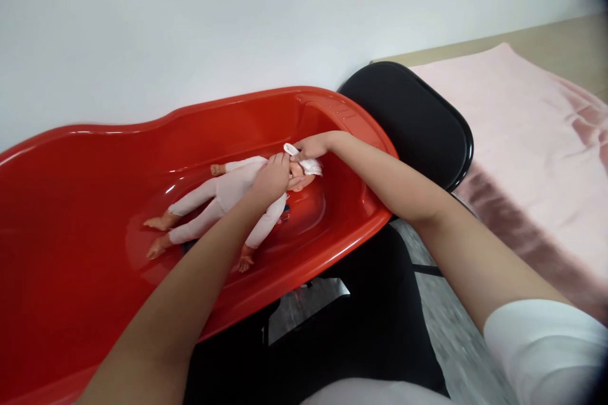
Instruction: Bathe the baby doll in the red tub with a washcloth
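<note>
A baby doll point(232, 186) in a white long-sleeved suit lies on its back in a red baby bathtub point(90, 215), its head to the right. My left hand point(274, 178) grips it at the upper chest and chin, fingers pressed against the lower face. With my right hand point(311, 145) I pinch a white cloth point(312, 166) at the doll's head. Part of that cloth covers the top of the head, and a folded end sticks out beside my fingers. Both hands hide much of the doll's face.
A black folding-chair seat point(408, 117) stands against the tub's right end. Further right, a pink blanket point(513, 120) lies over a wooden surface point(565, 50). A pale wall point(190, 25) runs close behind the tub. My legs point(375, 304) are below its near rim.
</note>
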The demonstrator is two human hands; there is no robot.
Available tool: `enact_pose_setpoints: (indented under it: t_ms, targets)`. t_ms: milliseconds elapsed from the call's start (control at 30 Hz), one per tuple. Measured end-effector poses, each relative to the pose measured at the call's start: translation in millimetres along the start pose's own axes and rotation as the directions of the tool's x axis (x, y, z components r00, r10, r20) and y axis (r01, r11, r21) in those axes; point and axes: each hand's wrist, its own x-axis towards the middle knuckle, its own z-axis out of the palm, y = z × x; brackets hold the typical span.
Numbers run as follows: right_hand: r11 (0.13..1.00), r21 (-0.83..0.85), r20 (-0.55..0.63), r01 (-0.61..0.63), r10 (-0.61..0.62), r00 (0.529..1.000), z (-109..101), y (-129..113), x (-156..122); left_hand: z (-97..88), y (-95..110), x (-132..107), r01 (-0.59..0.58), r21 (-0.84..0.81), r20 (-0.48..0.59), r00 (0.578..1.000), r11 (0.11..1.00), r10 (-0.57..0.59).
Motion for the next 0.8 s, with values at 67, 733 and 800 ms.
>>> enact_pose_setpoints:
  t_ms: [67, 733, 800]
  targets:
    - [0.998, 0.03, 0.136, 0.063, -0.067, 0.988, -9, -1, 10, 0.6, -1, -1, 0.007, -0.016, 0.01, 1.0, 1.0, -0.007]
    - [1.0, 0.03, 0.272, -0.004, -0.004, 0.962, -5, 30, 28, 9.8, -8, 1, 0.001, 0.028, -0.054, 0.999, 1.0, 0.0]
    - [0.999, 0.015, 0.27, -0.029, 0.024, 0.963, -4, 24, 25, 9.4, -7, 1, 0.001, 0.036, -0.054, 0.999, 0.999, 0.0]
